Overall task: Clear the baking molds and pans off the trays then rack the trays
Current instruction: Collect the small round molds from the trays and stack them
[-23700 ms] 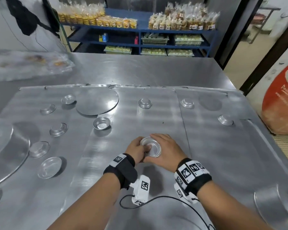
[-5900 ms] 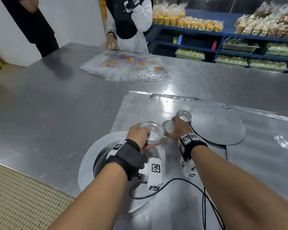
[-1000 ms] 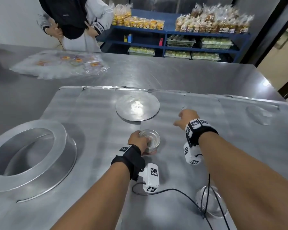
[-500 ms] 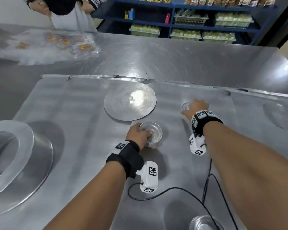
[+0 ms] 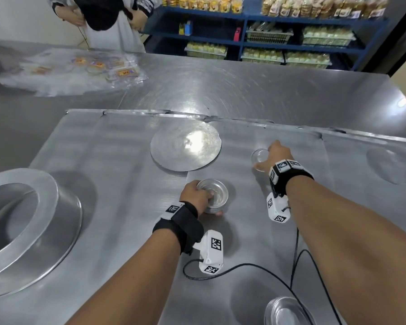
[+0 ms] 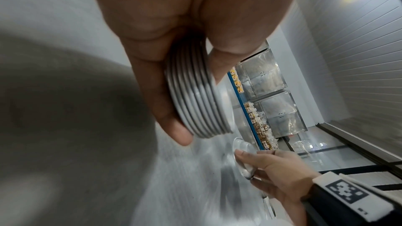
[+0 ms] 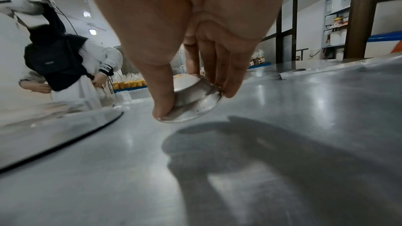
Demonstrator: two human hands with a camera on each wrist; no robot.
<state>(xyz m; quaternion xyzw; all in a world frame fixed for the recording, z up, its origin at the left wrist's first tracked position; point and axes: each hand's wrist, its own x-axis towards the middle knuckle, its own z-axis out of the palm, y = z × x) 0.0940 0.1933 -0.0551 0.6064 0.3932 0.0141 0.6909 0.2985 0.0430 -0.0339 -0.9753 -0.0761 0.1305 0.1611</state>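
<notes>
Left grip (image 5: 195,197) curled round a stack of small molds (image 6: 195,102) — right grip (image 5: 274,156) pinches one mold (image 7: 192,99), tilted above the tray (image 5: 117,184).

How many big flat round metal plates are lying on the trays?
2: one flat disc ahead of the left hand, another flat disc at the far right of the trays. Others may be out of view.

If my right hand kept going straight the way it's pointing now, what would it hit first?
Probably nothing soon. The right hand, pinching a small mold, points toward the tray's far edge; the tray surface ahead looks bare, then that raised edge, though depth is uncertain.
</notes>
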